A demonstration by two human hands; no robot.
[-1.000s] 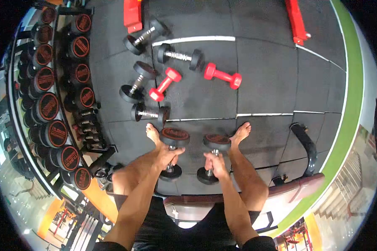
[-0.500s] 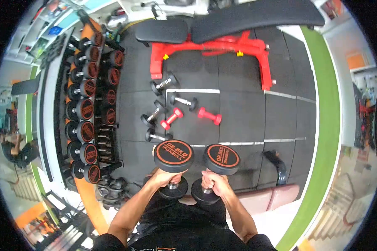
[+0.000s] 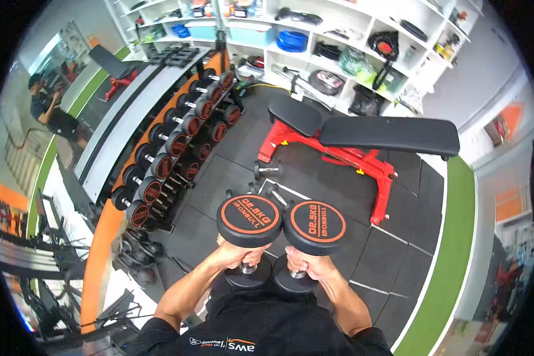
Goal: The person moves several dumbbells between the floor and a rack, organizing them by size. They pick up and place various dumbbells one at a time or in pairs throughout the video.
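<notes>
My left hand grips the handle of a black dumbbell with an orange ring and white lettering on its round end. My right hand grips a matching black dumbbell. Both dumbbells stand upright, side by side and nearly touching, held in front of my chest above my black shirt. The handles are mostly hidden by my fingers.
A red bench with black pads stands ahead on the black rubber floor. A long dumbbell rack runs along the left. White shelves with gear fill the back wall. One loose dumbbell lies near the bench. A green strip borders the right.
Both hands have raised the dumbbells from near my feet up to chest height. My view has tilted up from the floor to the bench, rack and shelves.
</notes>
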